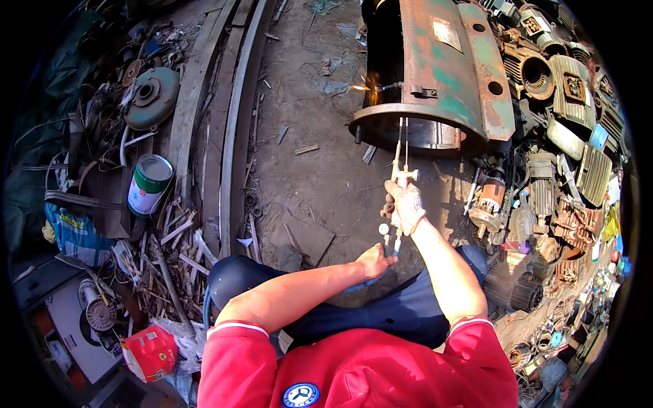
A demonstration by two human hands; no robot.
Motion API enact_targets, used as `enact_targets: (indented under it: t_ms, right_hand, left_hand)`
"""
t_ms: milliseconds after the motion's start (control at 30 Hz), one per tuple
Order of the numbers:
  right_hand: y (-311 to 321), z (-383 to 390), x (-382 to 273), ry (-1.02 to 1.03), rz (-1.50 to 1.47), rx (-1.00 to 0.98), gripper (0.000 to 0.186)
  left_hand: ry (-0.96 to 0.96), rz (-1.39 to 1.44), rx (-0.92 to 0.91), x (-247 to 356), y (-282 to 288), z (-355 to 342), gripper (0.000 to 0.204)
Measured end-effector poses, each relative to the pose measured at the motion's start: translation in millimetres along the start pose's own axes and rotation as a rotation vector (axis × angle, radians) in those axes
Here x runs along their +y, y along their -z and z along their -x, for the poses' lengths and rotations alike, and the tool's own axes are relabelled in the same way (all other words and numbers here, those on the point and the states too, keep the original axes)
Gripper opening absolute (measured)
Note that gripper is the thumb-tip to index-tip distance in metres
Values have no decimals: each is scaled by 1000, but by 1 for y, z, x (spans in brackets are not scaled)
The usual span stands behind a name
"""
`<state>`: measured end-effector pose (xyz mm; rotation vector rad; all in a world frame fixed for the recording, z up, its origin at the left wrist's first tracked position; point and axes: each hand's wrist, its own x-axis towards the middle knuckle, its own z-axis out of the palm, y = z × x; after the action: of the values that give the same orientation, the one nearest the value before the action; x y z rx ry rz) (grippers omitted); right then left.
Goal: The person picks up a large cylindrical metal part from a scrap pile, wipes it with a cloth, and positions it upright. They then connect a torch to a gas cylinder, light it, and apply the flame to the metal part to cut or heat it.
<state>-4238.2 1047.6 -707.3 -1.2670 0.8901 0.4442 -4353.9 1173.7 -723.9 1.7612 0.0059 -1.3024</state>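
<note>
My right hand (407, 209), in a pale work glove, is wrapped around the handle of a cutting torch (396, 158). The torch's thin tubes run forward, away from me, into a large rusty motor housing (435, 75) with worn green paint. A small orange flame (371, 89) burns at the torch tip, by the housing's open side. My bare left hand (374, 262) is closed at the torch's rear end, where blue hoses (360, 285) join it near the valves. Its fingertips are partly hidden, and the housing wall covers part of the torch.
Old motors and finned casings (542, 180) crowd the right side. Long steel beams (235, 122) lie along the left, beside a green-and-white can (150, 183), a round green cover (152, 98) and wood scraps. A flat plate (303, 238) lies on the ground by my foot.
</note>
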Motion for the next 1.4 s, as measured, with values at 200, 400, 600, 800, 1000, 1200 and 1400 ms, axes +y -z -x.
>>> enact_targets:
  t_ms: [200, 400, 600, 800, 1000, 1200, 1400]
  right_hand:
    - [3, 1, 3, -19, 27, 1, 21]
    - [4, -4, 9, -40, 46, -2, 22]
    - [-12, -15, -12, 22, 50, -22, 20]
    - [-19, -27, -21, 34, 47, -19, 20]
    - [-15, -22, -17, 10, 42, 20, 20]
    - [-4, -5, -3, -27, 92, 12, 21]
    - [0, -1, 3, -65, 82, -3, 20]
  left_hand:
    - [21, -65, -93, 6, 1, 2, 69]
    - [67, -31, -107, 14, 6, 9, 70]
    - [87, 15, -42, 30, 29, 6, 68]
    - [35, 64, 46, 36, 40, 4, 59]
    - [67, 42, -7, 33, 34, 3, 60]
    - [79, -3, -128, 19, 15, 4, 72]
    - [115, -62, -136, 25, 8, 13, 73]
